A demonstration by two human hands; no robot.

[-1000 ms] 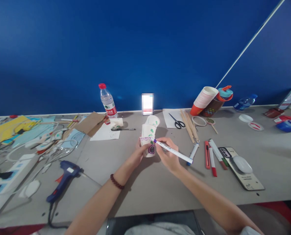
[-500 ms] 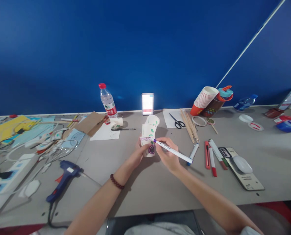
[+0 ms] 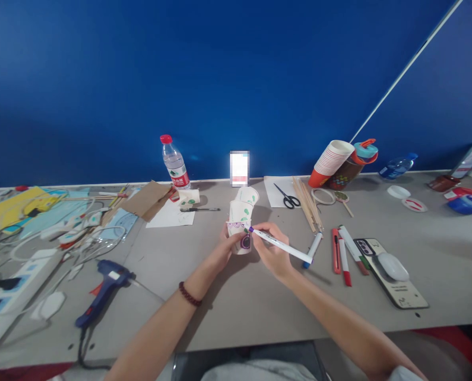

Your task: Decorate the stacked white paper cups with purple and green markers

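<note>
My left hand (image 3: 225,250) is closed around a white paper cup (image 3: 236,244) that bears purple drawn rings and a dark purple round shape. Behind it, further paper cups (image 3: 239,211) with green leaf prints follow in a bent row, seemingly joined to it. A white marker (image 3: 281,245) with a purple tip is pinched in my right hand (image 3: 273,253). Its tip is at the right side of the front cup, close to my left thumb; whether it touches the surface I cannot tell.
To the left lie a blue glue gun (image 3: 105,291), a power strip (image 3: 19,296) and tangled cables. A water bottle (image 3: 175,164) stands at the back. Rightward are scissors (image 3: 288,198), wooden sticks (image 3: 307,203), a cup stack (image 3: 331,161), a red cutter (image 3: 336,251) and a phone (image 3: 398,286).
Almost nothing differs. The marker's tip has shifted very slightly downward beside the front cup, while both hands keep their holds.
</note>
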